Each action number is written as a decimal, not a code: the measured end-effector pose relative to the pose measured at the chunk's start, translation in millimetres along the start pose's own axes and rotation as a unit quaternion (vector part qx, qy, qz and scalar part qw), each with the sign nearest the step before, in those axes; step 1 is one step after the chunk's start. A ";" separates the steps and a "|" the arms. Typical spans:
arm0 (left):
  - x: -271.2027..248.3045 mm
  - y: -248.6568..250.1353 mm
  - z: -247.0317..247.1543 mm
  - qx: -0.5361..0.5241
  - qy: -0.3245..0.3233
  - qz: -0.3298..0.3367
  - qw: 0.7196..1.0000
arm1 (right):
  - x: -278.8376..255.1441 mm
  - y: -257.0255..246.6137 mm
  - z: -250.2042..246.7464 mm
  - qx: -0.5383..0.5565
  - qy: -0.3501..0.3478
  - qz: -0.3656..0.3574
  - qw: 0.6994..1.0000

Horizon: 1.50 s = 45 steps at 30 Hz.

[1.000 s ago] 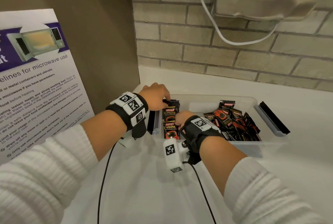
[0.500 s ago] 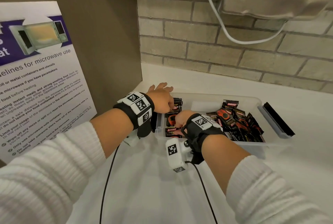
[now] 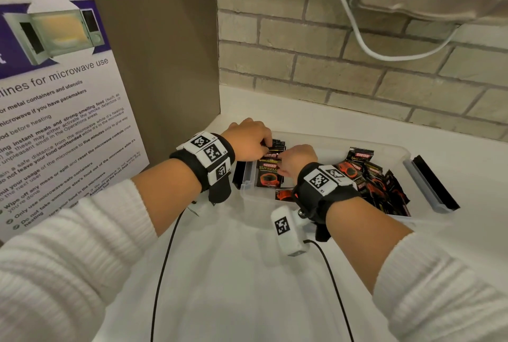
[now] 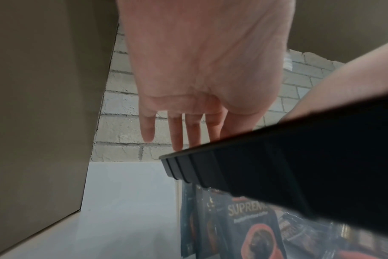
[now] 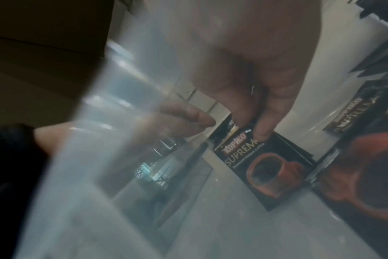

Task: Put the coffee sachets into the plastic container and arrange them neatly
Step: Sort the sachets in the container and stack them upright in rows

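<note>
Both hands are down at the left end of the clear plastic container, which sits on the white counter against the brick wall. The left hand is at the top of the neat stack of coffee sachets, knuckles up in the head view; its fingertips sit right at the serrated upper edges of the packets, though in the left wrist view the fingers hang fairly straight and their tips vanish behind a black clip on the container's end, so whether they actually pinch a packet cannot be told. The right hand is just beside it over the same stack, and the right wrist view gives the closer look: a fingertip presses down on the top of the front sachet, the one with the red cup printed on it, while the thumb stretches out to the side, apart from the packet. That sachet lies flat inside the container with more packets tucked behind it. Over at the right end of the tub, a loose heap of sachets lies jumbled, overlapping at all angles. A microwave notice stands to the left, propped against the brown panel.
</note>
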<state>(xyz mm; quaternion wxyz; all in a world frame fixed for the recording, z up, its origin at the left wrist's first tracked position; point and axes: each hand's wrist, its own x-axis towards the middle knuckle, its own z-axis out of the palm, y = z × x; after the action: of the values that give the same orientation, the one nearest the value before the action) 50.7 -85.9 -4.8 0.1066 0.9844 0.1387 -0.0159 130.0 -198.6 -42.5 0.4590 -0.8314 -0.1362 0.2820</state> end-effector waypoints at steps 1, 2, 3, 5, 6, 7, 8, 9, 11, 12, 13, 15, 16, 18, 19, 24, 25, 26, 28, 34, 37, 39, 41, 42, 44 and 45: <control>0.5 -0.9 0.5 -0.013 -0.002 0.001 1.000 | 0.1 0.3 0.6 -0.012 0.011 -0.012 1.000; 1.3 -1.7 1.5 -0.024 -0.006 0.003 1.000 | 1.7 -1.2 1.6 -0.008 0.024 -0.022 0.999; 1.7 -1.9 2.2 -0.031 -0.008 0.007 0.999 | 1.6 -4.2 3.9 -0.016 0.031 -0.026 0.999; 1.7 -0.5 2.2 -0.033 -0.007 0.019 0.999 | 0.0 -7.6 7.4 -0.017 0.021 -0.006 1.000; 1.3 0.7 2.3 -0.021 -0.009 0.023 0.999 | -1.6 -9.2 7.7 -0.025 0.030 -0.002 0.999; 1.0 2.2 2.5 0.001 -0.014 0.026 1.000 | -5.1 -6.2 9.2 -0.092 0.025 -0.008 0.995; 0.4 3.3 2.7 0.026 -0.018 0.027 0.999 | -6.0 -2.2 9.6 -0.112 0.019 -0.014 0.993; -0.2 4.0 2.9 0.048 -0.020 0.027 0.998 | -1.2 -2.9 9.0 -0.054 0.006 0.017 0.998; -0.9 5.4 2.9 0.067 -0.025 0.027 0.997 | 5.9 2.3 8.0 0.010 0.019 0.012 1.000; -1.0 5.8 2.6 0.071 -0.026 0.025 0.997 | 13.0 3.9 7.9 0.008 0.017 0.009 1.000; -1.2 6.2 1.7 0.075 -0.028 0.023 0.997 | 14.9 5.2 6.1 0.017 0.014 0.012 1.000; -1.4 7.0 -0.3 0.076 -0.027 0.020 0.997 | 6.0 2.6 1.8 0.026 -0.009 0.021 0.999; -1.6 7.2 -1.4 0.075 -0.026 0.019 0.997 | 1.7 1.5 -0.1 0.026 -0.018 0.029 0.999; -2.0 7.4 -3.1 0.073 -0.027 0.018 0.997 | -2.5 2.3 -6.0 -0.003 -0.041 0.016 0.999; -1.9 7.4 -3.2 0.072 -0.028 0.017 0.997 | -4.7 1.6 -7.3 -0.012 -0.046 0.018 0.999; -2.4 11.0 -3.2 0.075 -0.039 0.016 0.996 | -26.4 -8.2 -9.7 -0.287 -0.047 -0.017 0.957; -3.1 11.0 -3.7 0.073 -0.038 0.017 0.996 | -25.0 -10.2 -11.0 -0.300 -0.046 -0.048 0.951; -4.0 10.8 -4.8 0.065 -0.032 0.019 0.997 | -18.6 -12.3 -15.1 -0.280 -0.061 -0.037 0.957; -7.3 10.6 -7.4 0.035 0.000 0.029 0.999 | -14.9 -12.1 -24.6 -0.153 -0.086 -0.024 0.984; -31.1 14.6 -0.5 -0.099 0.075 0.055 0.991 | -35.9 -22.2 -72.4 -0.205 -0.096 0.005 0.974; -44.3 11.1 16.8 -0.147 0.077 0.041 0.985 | -52.5 -20.6 -91.0 -0.361 -0.110 0.020 0.926; -48.9 10.3 29.0 -0.168 0.083 0.028 0.982 | -58.4 -19.9 -96.6 -0.465 -0.118 0.016 0.877; -51.2 11.0 37.1 -0.174 0.091 0.018 0.980 | -58.3 -22.8 -94.8 -0.562 -0.127 -0.022 0.817; -51.4 11.4 39.2 -0.176 0.095 0.017 0.980 | -57.6 -25.0 -91.5 -0.598 -0.136 -0.044 0.789; -51.6 11.8 41.5 -0.176 0.100 0.017 0.979 | -54.0 -29.9 -80.3 -0.634 -0.162 -0.064 0.754; -51.6 12.2 42.3 -0.172 0.101 0.019 0.980 | -53.1 -32.5 -72.1 -0.645 -0.180 -0.068 0.739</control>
<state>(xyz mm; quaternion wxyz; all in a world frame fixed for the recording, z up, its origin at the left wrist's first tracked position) 4.3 -120.4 -40.4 0.2598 0.9505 0.1304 0.1100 131.2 -256.3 33.3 -0.2025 -0.8510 -0.4215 0.2388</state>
